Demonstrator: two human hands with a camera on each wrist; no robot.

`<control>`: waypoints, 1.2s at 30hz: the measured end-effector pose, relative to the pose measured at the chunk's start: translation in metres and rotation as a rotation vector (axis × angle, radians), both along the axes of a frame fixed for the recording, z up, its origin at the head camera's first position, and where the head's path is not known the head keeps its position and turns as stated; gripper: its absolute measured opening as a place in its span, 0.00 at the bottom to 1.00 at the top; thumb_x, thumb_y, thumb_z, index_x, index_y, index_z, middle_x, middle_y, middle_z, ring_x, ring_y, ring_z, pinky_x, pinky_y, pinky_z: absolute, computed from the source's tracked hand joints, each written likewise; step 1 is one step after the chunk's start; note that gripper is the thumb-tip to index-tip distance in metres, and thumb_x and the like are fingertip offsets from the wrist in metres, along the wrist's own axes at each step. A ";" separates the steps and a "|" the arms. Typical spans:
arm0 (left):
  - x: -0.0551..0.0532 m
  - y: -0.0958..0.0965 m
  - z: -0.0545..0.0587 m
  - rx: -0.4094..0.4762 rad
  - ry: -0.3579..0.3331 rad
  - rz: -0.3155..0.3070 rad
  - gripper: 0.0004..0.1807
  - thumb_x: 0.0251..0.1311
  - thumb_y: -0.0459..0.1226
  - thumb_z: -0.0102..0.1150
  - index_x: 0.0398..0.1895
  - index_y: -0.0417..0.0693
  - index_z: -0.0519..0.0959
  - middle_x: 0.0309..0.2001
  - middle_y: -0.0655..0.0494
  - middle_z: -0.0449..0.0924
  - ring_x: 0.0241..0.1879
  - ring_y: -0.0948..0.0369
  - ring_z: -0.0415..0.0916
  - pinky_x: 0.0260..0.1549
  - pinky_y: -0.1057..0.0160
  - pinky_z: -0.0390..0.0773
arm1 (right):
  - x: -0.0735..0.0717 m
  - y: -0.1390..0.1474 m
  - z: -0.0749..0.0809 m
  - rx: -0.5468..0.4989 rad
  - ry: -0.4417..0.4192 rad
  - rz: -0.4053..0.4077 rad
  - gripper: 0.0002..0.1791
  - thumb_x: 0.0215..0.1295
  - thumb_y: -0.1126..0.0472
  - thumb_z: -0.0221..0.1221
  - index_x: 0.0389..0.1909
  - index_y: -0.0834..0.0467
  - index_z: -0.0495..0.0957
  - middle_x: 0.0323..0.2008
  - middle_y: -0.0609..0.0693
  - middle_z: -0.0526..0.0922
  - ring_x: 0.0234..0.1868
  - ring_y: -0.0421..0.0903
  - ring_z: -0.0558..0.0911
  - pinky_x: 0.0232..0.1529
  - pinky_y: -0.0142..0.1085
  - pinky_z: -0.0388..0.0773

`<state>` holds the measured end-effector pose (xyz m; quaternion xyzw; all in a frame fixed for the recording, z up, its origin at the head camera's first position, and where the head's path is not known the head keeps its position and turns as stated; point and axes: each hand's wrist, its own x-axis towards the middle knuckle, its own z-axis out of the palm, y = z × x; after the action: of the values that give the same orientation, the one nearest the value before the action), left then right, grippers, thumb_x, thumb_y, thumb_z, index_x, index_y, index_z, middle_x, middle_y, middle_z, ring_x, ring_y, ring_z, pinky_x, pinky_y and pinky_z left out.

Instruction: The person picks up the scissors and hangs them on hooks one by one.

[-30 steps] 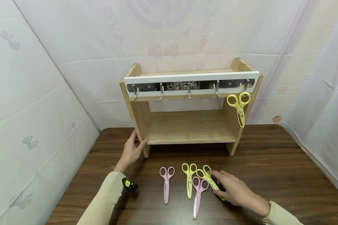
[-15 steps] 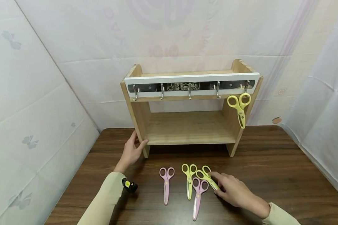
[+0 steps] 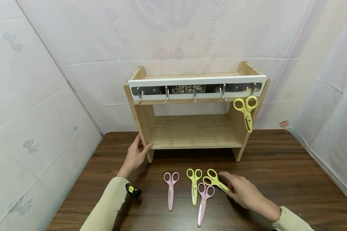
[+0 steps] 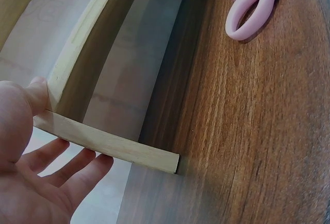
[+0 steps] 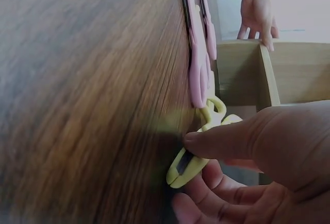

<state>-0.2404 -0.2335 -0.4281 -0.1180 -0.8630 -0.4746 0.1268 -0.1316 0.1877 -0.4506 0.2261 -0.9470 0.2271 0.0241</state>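
Note:
My left hand (image 3: 134, 156) grips the lower left side panel of a wooden shelf (image 3: 195, 131); in the left wrist view its thumb lies against the shelf board and its fingers curl behind the panel. At the right, my right hand (image 3: 244, 192) pinches the blade end of a pair of yellow scissors (image 3: 216, 182). From the right wrist the thumb shows over the blades (image 5: 186, 163), fingers on the other side. Left of these scissors lie another yellow pair (image 3: 194, 184) and a pink pair (image 3: 203, 200). Farther left lies a second pink pair (image 3: 170, 189).
A white rail (image 3: 195, 80) with several metal hooks runs across the shelf's upper front. Yellow scissors (image 3: 246, 113) hang from its rightmost hook. The shelf stands on a dark wooden table (image 3: 280, 166), with patterned white cloth (image 3: 89, 38) behind and at both sides.
The scissors at my right hand have turned, their handles shifting slightly right and their blades angling more sideways. My right hand has moved slightly right; the left keeps its place.

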 end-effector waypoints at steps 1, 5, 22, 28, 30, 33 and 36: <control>0.000 0.000 0.000 0.000 0.001 -0.001 0.37 0.74 0.41 0.61 0.80 0.48 0.57 0.65 0.37 0.73 0.62 0.40 0.74 0.57 0.40 0.78 | 0.000 0.001 0.000 0.000 0.009 -0.009 0.31 0.54 0.69 0.75 0.59 0.51 0.79 0.25 0.34 0.72 0.23 0.30 0.68 0.19 0.30 0.66; 0.000 0.001 0.001 -0.003 -0.001 -0.003 0.37 0.74 0.41 0.61 0.80 0.48 0.57 0.64 0.37 0.73 0.62 0.40 0.75 0.56 0.40 0.79 | 0.000 0.004 -0.001 0.022 0.031 -0.067 0.19 0.53 0.67 0.75 0.44 0.46 0.84 0.26 0.34 0.71 0.24 0.32 0.69 0.20 0.32 0.66; -0.001 0.000 0.000 -0.005 0.016 -0.001 0.36 0.74 0.40 0.61 0.79 0.46 0.58 0.63 0.36 0.73 0.61 0.38 0.75 0.56 0.39 0.79 | 0.001 0.012 -0.001 0.071 0.026 -0.121 0.15 0.54 0.64 0.76 0.32 0.43 0.80 0.25 0.34 0.69 0.24 0.35 0.68 0.20 0.34 0.65; 0.000 0.000 0.001 -0.005 0.009 -0.002 0.36 0.74 0.41 0.61 0.80 0.46 0.58 0.63 0.36 0.74 0.61 0.39 0.75 0.56 0.40 0.79 | 0.001 0.013 -0.001 0.080 0.028 -0.117 0.14 0.55 0.63 0.75 0.33 0.43 0.81 0.25 0.34 0.70 0.24 0.34 0.69 0.20 0.34 0.66; 0.000 0.000 0.001 -0.009 0.006 0.000 0.37 0.74 0.41 0.61 0.80 0.46 0.57 0.64 0.36 0.73 0.61 0.40 0.75 0.56 0.40 0.79 | 0.000 0.014 0.001 0.088 0.042 -0.099 0.14 0.55 0.63 0.76 0.33 0.43 0.81 0.25 0.33 0.70 0.23 0.33 0.69 0.20 0.33 0.66; -0.001 0.001 0.002 -0.013 -0.003 0.000 0.37 0.74 0.41 0.60 0.80 0.46 0.57 0.65 0.36 0.73 0.62 0.40 0.74 0.57 0.40 0.79 | -0.002 0.016 0.007 0.090 0.065 -0.071 0.15 0.55 0.64 0.76 0.33 0.42 0.81 0.24 0.33 0.70 0.22 0.32 0.68 0.19 0.32 0.65; -0.001 0.001 0.003 -0.012 -0.014 -0.001 0.37 0.74 0.41 0.60 0.80 0.46 0.56 0.66 0.36 0.72 0.63 0.40 0.73 0.58 0.40 0.78 | -0.005 0.019 0.017 0.079 0.104 -0.055 0.14 0.56 0.64 0.75 0.33 0.42 0.81 0.24 0.33 0.69 0.22 0.32 0.68 0.18 0.33 0.65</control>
<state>-0.2411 -0.2328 -0.4251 -0.1157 -0.8666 -0.4704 0.1196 -0.1369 0.2063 -0.4334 0.2120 -0.9586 0.1765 0.0705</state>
